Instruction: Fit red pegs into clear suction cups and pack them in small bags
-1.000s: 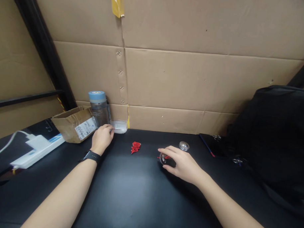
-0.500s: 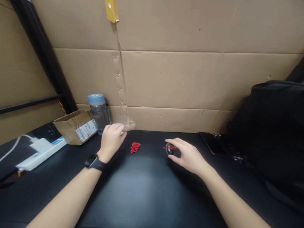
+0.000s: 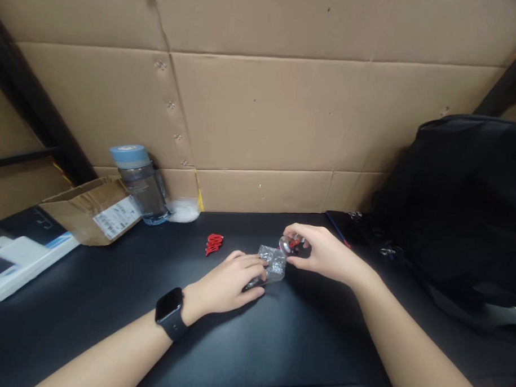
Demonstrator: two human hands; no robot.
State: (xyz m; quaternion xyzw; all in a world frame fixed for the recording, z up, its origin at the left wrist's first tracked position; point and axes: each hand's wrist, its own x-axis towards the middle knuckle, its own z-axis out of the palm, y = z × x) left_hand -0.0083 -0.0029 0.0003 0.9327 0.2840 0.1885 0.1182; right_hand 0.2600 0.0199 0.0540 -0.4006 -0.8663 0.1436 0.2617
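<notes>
My left hand (image 3: 232, 277), with a black watch (image 3: 170, 313) on its wrist, lies palm down with its fingers over a crinkled clear plastic bag (image 3: 276, 262). The bag's left part is hidden under those fingers. Just beyond its right edge, my right hand (image 3: 319, 249) pinches a round, clear, shiny disc-like piece (image 3: 285, 246) between thumb and fingers. Something red shows behind the disc, inside the grip; its kind I cannot make out. On the black table to the left lies a folded red zigzag piece (image 3: 214, 244).
A blue-lidded water bottle (image 3: 142, 186), an open brown paper bag (image 3: 94, 210) and a white power strip (image 3: 31, 267) stand left. A whitish clear wrapper (image 3: 184, 210) sits by the cardboard wall (image 3: 261, 114). To the right are a black backpack (image 3: 455, 223) and keys (image 3: 391, 251).
My left hand has come from the back left to the middle, where the clear bag now lies under its fingers. My right hand keeps the disc. The view has shifted slightly right and down.
</notes>
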